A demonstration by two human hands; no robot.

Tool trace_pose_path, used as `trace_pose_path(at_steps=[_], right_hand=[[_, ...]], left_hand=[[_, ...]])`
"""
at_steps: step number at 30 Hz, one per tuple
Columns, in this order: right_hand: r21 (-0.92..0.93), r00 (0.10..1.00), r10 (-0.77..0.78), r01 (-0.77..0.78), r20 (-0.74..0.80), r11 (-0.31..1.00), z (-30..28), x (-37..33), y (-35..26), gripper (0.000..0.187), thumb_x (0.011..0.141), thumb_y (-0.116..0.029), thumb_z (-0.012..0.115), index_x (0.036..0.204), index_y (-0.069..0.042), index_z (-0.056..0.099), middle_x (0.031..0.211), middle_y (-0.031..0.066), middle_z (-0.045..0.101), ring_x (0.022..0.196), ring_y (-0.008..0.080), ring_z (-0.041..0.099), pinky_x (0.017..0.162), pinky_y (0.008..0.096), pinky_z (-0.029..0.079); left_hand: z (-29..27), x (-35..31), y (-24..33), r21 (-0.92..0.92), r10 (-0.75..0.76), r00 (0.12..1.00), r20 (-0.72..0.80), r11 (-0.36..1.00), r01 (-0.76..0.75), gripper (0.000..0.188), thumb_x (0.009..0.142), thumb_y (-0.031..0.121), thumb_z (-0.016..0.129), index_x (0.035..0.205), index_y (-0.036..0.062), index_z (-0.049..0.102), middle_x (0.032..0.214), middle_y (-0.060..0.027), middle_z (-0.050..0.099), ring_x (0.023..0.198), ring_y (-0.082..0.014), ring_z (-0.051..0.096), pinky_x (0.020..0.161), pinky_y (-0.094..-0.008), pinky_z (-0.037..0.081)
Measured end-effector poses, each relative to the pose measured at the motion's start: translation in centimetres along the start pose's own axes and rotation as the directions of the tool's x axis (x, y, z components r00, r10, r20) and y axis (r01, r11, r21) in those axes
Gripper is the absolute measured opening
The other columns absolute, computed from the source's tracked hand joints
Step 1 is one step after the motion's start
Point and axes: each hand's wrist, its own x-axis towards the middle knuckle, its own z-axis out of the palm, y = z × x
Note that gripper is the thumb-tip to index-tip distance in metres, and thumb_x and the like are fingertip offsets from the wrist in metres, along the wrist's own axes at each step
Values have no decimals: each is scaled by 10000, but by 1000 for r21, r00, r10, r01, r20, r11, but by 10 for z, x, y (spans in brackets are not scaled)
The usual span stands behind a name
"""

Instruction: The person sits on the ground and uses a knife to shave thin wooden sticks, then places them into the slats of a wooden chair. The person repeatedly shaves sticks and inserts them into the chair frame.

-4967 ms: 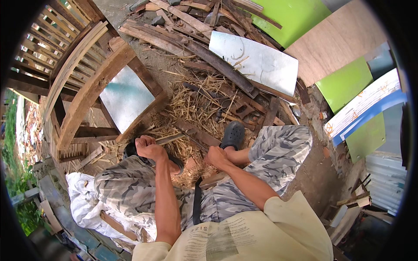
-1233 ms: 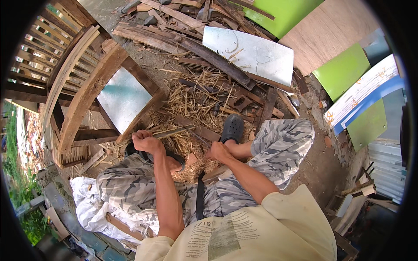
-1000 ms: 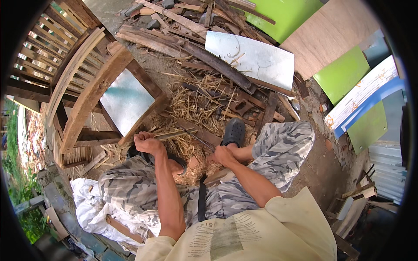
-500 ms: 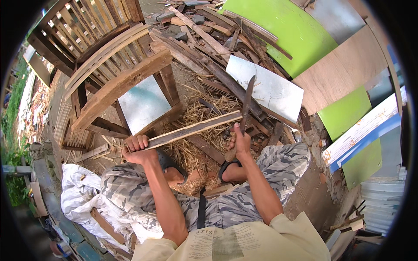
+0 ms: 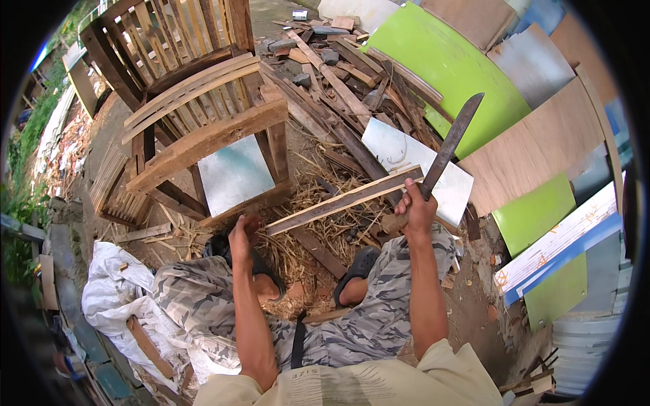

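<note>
My right hand is closed round the handle of a machete, whose dark blade points up and away to the right. Those same fingers also meet the far right end of a wooden strip, which slants across in front of me with pale edges and a darker face. Just off the strip's near left end, my left hand has its fingers loosely apart and holds nothing. Under the strip lies a heap of wood shavings between my feet in dark clogs.
A slatted wooden chair frame stands ahead on the left, with a pale board inside it. Scrap wood is piled beyond. Green panels and plywood lie to the right. A white sack is beside my left leg.
My left hand has let go of the strip's left end. The strip and machete have moved right with my right hand, and the blade now tilts further right.
</note>
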Motion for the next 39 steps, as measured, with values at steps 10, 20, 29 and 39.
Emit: trace_pose_path(at_steps=[10,20,29,39], right_hand=[[-146,957,52,-10,285,989,41,-16,22,285,890,-234,752,888,15,613,584,2,518,438,94,483,428,266,410],[-388,906,45,135,421,912,41,-20,29,329,904,-279,736,1012,28,691,590,-26,552,456,55,499,427,244,395],[-433,945,67,83,321,898,22,-12,30,297,899,-258,740,968,24,677,586,-29,536,438,59,478,409,243,389],[-676,933,47,223,357,703,15,-35,48,372,872,-362,742,895,1,669,595,51,564,536,135,556,536,341,445]], left_hand=[[117,-51,77,479,201,719,665,624,-617,523,928,382,664,1324,49,589,1230,-146,658,1095,-238,618,930,-387,481],[123,-40,71,611,256,691,676,330,-719,253,885,149,687,1099,15,678,886,-200,706,780,-288,706,686,-375,521],[89,-57,7,635,525,755,392,440,-635,230,914,145,622,1102,21,670,805,-198,701,695,-317,703,621,-391,521],[76,-83,0,716,443,888,122,581,-388,366,999,257,492,1087,-51,669,703,-233,647,574,-321,623,565,-414,454]])
